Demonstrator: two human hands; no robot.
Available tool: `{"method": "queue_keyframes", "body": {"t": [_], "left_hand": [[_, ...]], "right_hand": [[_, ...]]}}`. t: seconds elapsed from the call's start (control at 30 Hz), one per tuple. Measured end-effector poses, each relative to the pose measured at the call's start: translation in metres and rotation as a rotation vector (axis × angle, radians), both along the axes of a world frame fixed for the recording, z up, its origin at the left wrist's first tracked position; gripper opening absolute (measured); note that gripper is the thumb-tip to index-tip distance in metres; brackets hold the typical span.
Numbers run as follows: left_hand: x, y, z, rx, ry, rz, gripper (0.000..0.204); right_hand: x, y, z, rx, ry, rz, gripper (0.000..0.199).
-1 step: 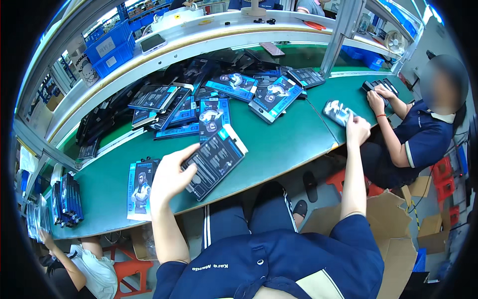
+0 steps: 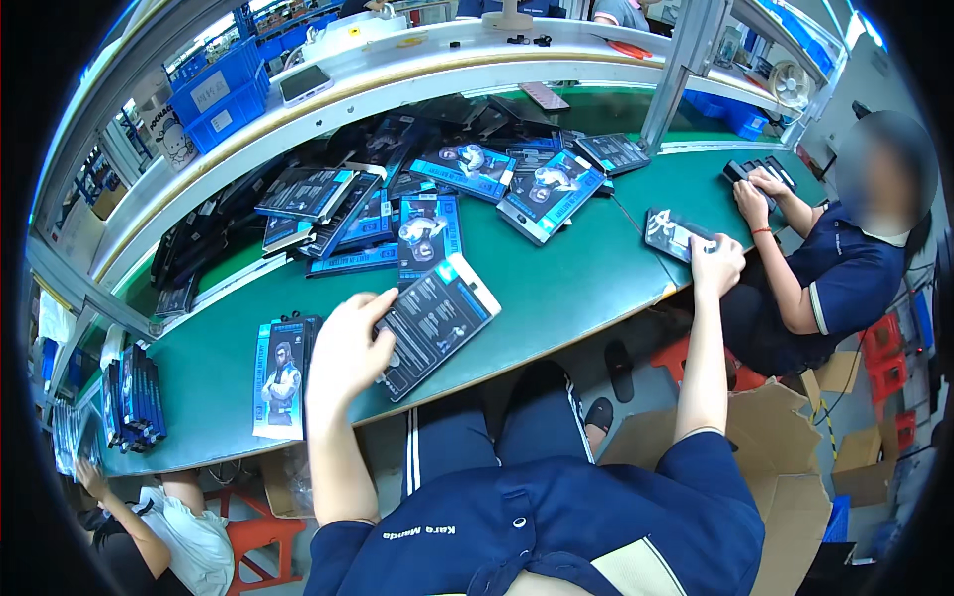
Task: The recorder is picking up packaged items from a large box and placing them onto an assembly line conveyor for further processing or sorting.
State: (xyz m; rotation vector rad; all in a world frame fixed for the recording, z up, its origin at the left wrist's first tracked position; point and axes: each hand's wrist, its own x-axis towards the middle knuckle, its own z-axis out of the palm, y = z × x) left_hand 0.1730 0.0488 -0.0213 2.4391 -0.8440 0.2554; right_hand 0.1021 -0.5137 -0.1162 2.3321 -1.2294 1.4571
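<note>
Left hand (image 2: 348,353) lay flat, fingers spread, on a dark blue-edged retail box (image 2: 437,320) (back side up, fine print unreadable) on the green worktop (image 2: 576,288). Right hand (image 2: 717,263) gripped a second box (image 2: 674,234) at the far edge; fingers partly hidden behind it. More boxes (image 2: 447,189) were piled beyond the left fingers. A seated co-worker (image 2: 835,268) was just past the right hand.

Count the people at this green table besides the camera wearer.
2. One person in a dark blue shirt sits at the right end, hands on a dark box. Another in a white shirt is at the lower left. Others may be hidden.
</note>
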Motion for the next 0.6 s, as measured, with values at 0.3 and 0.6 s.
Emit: {"method": "queue_keyframes", "body": {"t": [0.3,0.6], "left_hand": [[-0.026,-0.078,-0.015,0.210,-0.014,0.003,0.087],[-0.040,-0.059,0.019,-0.463,-0.070,-0.215,0.111]], "right_hand": [[-0.065,0.134,0.040,0.987,-0.369,0.736,0.048],[-0.023,0.236,0.079,1.578,-0.471,1.267,0.016]]}}
